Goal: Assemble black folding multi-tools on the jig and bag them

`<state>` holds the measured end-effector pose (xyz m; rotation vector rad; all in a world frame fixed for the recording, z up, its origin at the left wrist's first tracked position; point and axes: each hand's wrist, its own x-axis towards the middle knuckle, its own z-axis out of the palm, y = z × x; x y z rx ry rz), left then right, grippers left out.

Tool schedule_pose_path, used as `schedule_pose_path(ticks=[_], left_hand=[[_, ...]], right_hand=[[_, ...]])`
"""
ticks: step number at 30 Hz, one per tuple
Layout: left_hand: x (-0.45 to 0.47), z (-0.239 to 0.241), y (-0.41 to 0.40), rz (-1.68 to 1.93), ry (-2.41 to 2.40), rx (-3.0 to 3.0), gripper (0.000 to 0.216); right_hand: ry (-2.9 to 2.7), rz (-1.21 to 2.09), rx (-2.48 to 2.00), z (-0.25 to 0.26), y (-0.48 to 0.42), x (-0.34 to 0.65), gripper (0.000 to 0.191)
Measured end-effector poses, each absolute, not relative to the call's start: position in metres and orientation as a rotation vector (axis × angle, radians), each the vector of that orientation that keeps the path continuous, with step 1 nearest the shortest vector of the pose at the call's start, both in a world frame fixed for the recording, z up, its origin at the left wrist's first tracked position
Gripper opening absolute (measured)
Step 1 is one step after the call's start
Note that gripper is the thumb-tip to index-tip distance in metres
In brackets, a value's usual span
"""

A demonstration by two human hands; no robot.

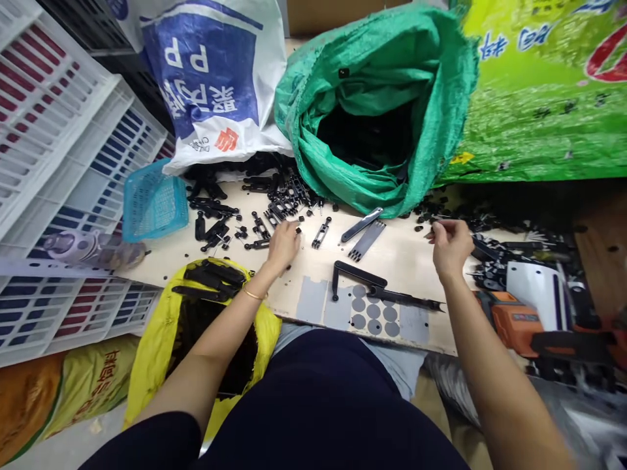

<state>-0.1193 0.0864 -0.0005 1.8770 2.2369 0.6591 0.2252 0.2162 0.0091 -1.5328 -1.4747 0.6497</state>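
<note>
My left hand (284, 248) reaches to the edge of a pile of small black jointed plastic parts (287, 199). Its fingers are curled together, with a tiny dark piece at the fingertips; what it holds is unclear. On the right, my right hand (451, 247) is closed in a pinch near loose screws and small black pieces (426, 212). Something thin and dark shows at its fingertips, too small to name. Between the hands lie a single jointed part (321, 233), a long black arm piece (361, 224) and flat grey bars (367, 241). A folding black arm (360, 271) lies nearer me.
An open green sack (304, 111) stands behind the parts, a white sack (269, 78) to its left. A yellow bag (157, 339) hangs at the front left. Also around are a blue basket (154, 205), grey stickers (337, 303) and an orange power tool (514, 320).
</note>
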Motion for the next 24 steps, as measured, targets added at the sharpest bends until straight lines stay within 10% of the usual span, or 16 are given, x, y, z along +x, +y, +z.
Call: schedule_pose_path(ticks=[7, 24], left_hand=[[-0.133, -0.003, 0.11, 0.486, 2.167, 1.845, 0.02], [-0.033, -0.023, 0.074, 1.311, 1.515, 0.971, 0.027]], right_hand=[[-0.98, 1.423, -1.364, 0.012, 0.106, 0.202, 0.031], [-2.096, 0.58, -1.308, 0.001, 0.076, 0.196, 0.018]])
